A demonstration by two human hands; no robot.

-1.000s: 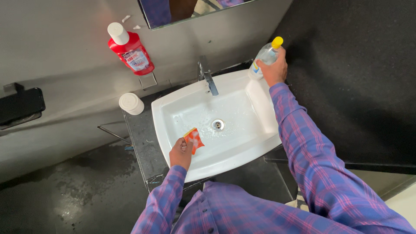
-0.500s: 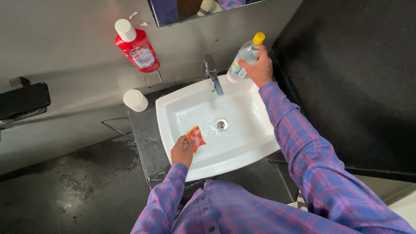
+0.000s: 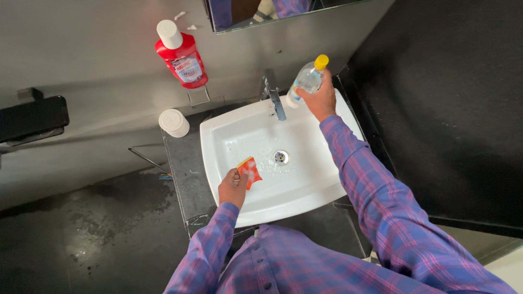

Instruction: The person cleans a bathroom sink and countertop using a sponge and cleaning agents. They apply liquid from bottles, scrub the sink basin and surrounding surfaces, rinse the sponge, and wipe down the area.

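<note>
Left grip: left hand (image 3: 232, 188) pinches an orange sponge (image 3: 249, 171) by its near edge, inside the white sink (image 3: 327, 182), left of the drain (image 3: 280, 157).
Left arm: bent, reaching up from the near rim.
Right grip: right hand (image 3: 318, 100) wraps a clear bottle (image 3: 306, 80) at the sink's back edge, right of the tap (image 3: 274, 95).
Bottle axis: tilted, yellow cap up and rightward.
</note>
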